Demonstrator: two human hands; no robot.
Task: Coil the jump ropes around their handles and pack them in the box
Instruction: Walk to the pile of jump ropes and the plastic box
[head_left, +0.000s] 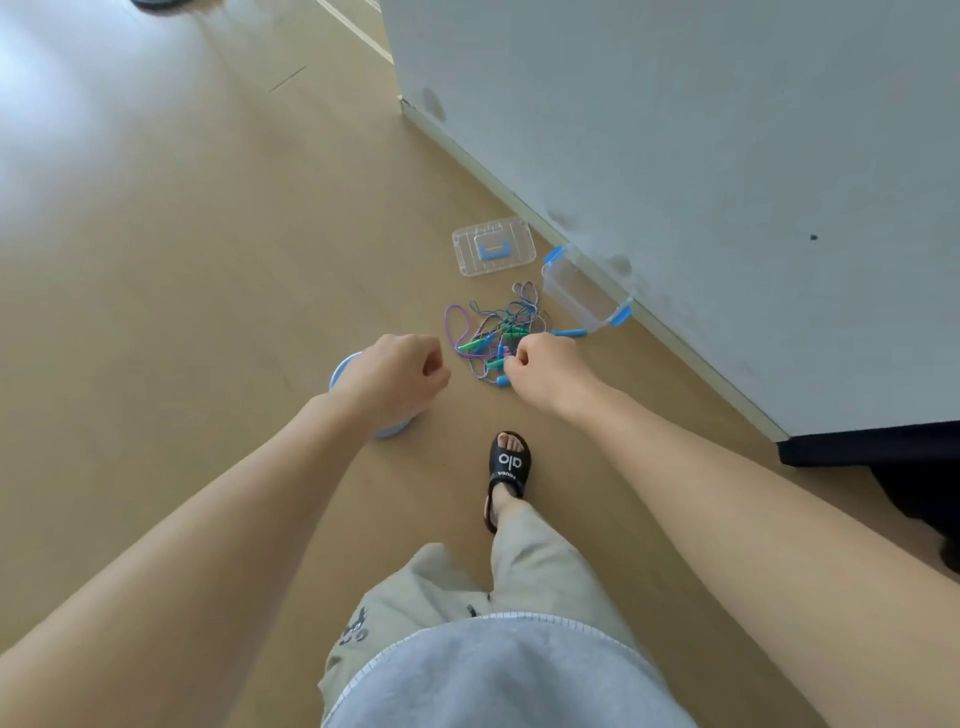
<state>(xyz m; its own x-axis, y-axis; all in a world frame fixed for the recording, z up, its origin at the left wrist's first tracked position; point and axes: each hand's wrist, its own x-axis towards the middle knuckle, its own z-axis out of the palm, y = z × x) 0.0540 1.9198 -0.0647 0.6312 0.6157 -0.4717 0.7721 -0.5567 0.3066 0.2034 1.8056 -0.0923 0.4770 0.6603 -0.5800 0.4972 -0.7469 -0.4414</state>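
We stand on a smooth tan floor (197, 249); it shines pale where light falls on it, far off past our left hand (397, 371); a big white wall (701, 171) runs along on the far side of our right hand (540, 366), with a thin pale strip along its foot and a few grey smudges low down.

Our left hand is curled into a loose fist and holds nothing; a round blue and white thing (345, 371) peeks out from under it. Our right hand is curled too, knuckles up; we cannot tell if it pinches anything.

The jump ropes (496, 325) lie in a messy heap on the floor just past our right hand; the cords are purple, blue and speckled; the handles are green and blue. The clear box (584, 291) with blue clips sits just beyond the heap, against the wall; its clear lid (493, 247) with a blue handle lies flat on the floor beside it.

Below our hands a foot wears a black slipper (508, 470); white letters on it read "alo"; the smaller word under them is too tiny to read.
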